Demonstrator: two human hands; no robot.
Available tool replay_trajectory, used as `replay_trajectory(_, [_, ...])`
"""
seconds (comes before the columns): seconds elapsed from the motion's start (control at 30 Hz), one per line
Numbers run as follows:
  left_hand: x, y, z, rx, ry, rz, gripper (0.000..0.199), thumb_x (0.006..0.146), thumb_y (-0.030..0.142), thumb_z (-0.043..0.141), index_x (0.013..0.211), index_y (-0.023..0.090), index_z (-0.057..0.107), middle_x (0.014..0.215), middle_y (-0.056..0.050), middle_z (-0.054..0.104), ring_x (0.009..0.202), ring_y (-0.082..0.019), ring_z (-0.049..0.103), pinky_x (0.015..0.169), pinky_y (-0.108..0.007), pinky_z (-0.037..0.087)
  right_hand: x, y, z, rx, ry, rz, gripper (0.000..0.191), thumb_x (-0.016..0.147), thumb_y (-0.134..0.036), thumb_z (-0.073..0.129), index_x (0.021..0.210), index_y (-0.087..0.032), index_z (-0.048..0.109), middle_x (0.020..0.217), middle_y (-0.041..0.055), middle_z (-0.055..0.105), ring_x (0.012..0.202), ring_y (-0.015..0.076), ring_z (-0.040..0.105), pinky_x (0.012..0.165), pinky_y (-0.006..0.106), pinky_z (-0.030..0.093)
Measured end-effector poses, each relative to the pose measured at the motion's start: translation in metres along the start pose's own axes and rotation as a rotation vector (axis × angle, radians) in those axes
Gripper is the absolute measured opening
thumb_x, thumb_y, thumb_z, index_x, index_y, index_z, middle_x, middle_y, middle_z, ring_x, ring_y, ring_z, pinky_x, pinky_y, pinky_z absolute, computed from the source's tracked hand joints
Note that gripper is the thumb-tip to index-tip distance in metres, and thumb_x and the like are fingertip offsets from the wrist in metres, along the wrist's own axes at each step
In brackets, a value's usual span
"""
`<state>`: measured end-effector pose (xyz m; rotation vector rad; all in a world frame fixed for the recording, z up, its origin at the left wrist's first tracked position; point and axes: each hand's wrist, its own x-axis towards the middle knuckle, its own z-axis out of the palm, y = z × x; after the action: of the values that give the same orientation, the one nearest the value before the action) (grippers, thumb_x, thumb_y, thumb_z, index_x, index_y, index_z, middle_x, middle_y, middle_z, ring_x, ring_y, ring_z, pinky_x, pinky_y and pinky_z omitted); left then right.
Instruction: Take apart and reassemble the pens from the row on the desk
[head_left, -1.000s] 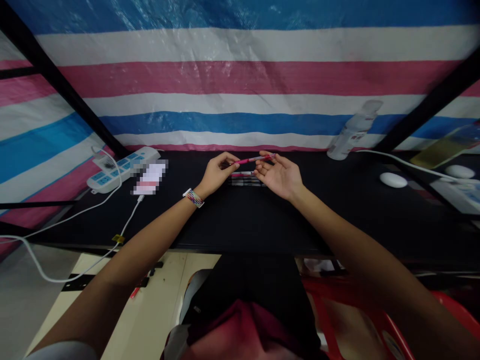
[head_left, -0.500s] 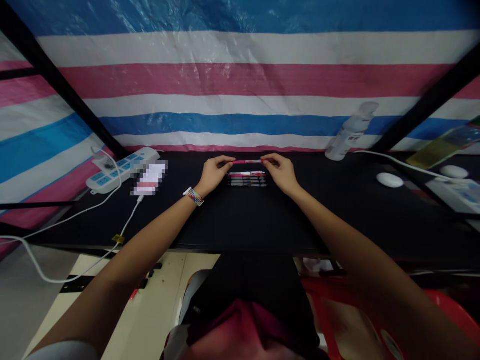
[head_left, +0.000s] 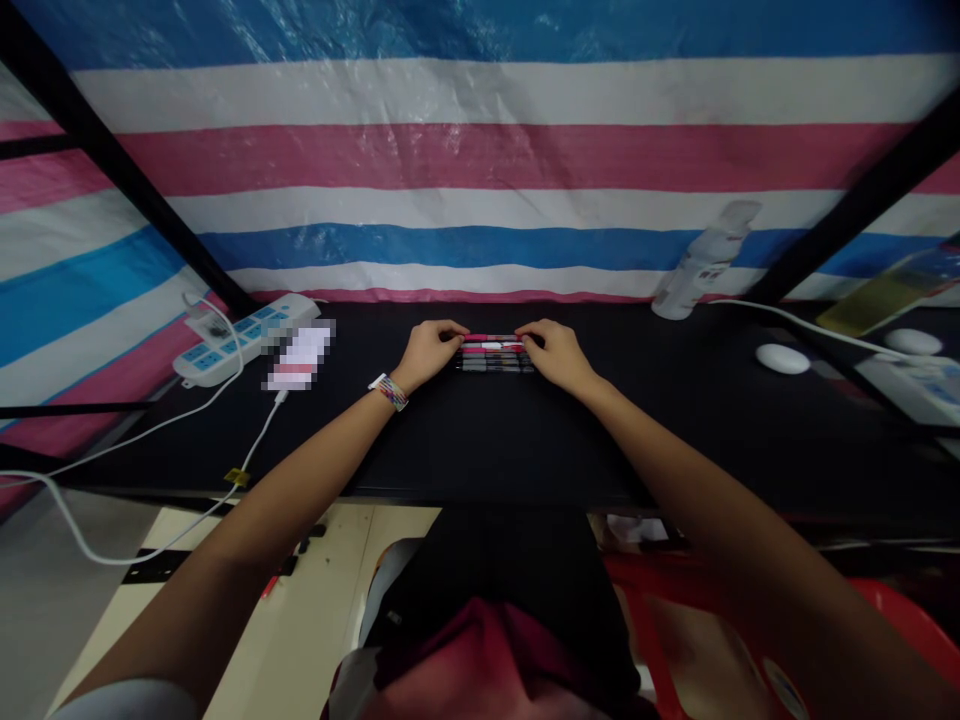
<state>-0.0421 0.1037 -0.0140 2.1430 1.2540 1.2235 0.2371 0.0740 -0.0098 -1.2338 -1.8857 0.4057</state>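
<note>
Between my two hands a pink pen (head_left: 491,338) lies crosswise, its ends at my fingertips. My left hand (head_left: 429,352) is closed on its left end, thumb and forefinger pinching. At the other end, the fingers of my right hand (head_left: 556,352) are closed on the pen's tip. Just on the near side, touching or almost touching it, is a row of several pens (head_left: 495,366), side by side on the black table (head_left: 495,440). One in the row is pink and white; the nearer ones are dark and clear.
To the left are a white power strip (head_left: 247,340), a blurred-out phone-like object (head_left: 300,358) and a white cable (head_left: 262,432). A white bottle (head_left: 705,262), a white mouse-shaped object (head_left: 782,358) and a bottle of yellow liquid (head_left: 870,298) are on the right. Striped sheeting (head_left: 480,160) hangs behind.
Both hands have drawn the pink pen toward me, from a gap beyond the row to right against its far side. The other pens look unmoved.
</note>
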Motion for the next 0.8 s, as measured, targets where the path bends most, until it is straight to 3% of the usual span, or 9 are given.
replay_trajectory(0.37, [0.0, -0.002, 0.0, -0.027, -0.012, -0.041, 0.025, 0.087, 0.012, 0.071, 0.096, 0.027, 0.088, 0.098, -0.005, 0.087, 0.089, -0.027, 0.078, 0.091, -0.045, 0.062, -0.001, -0.001, 0.002, 0.07, -0.006, 0.029, 0.022, 0.092, -0.022, 0.068, 0.097, -0.029, 0.088, 0.109, 0.0093, 0.08, 0.108, 0.0355, 0.069, 0.114, 0.061, 0.048])
replay_trajectory(0.57, [-0.001, -0.001, 0.001, 0.076, -0.026, 0.022, 0.024, 0.088, 0.014, 0.067, 0.093, 0.026, 0.087, 0.099, -0.007, 0.085, 0.091, -0.027, 0.076, 0.094, -0.046, 0.06, -0.001, 0.001, 0.004, 0.103, -0.003, 0.028, 0.017, 0.092, -0.026, 0.07, 0.093, -0.029, 0.087, 0.107, 0.0114, 0.077, 0.107, 0.0361, 0.067, 0.115, 0.065, 0.046])
replay_trajectory(0.7, [-0.004, 0.005, 0.002, 0.078, -0.013, 0.026, 0.02, 0.091, 0.015, 0.066, 0.099, 0.023, 0.083, 0.103, -0.009, 0.083, 0.098, -0.029, 0.074, 0.1, -0.048, 0.058, -0.001, 0.002, 0.004, 0.053, -0.016, 0.011, 0.021, 0.094, -0.028, 0.067, 0.104, -0.028, 0.086, 0.111, 0.0115, 0.079, 0.109, 0.0362, 0.067, 0.115, 0.064, 0.048])
replay_trajectory(0.8, [-0.005, 0.011, 0.009, -0.012, 0.041, -0.009, 0.015, 0.098, 0.021, 0.067, 0.107, 0.021, 0.078, 0.114, -0.012, 0.08, 0.11, -0.03, 0.073, 0.106, -0.049, 0.056, 0.001, 0.001, 0.009, 0.145, 0.099, 0.032, 0.032, 0.092, -0.028, 0.067, 0.121, -0.026, 0.082, 0.12, 0.013, 0.078, 0.115, 0.0356, 0.07, 0.114, 0.06, 0.051])
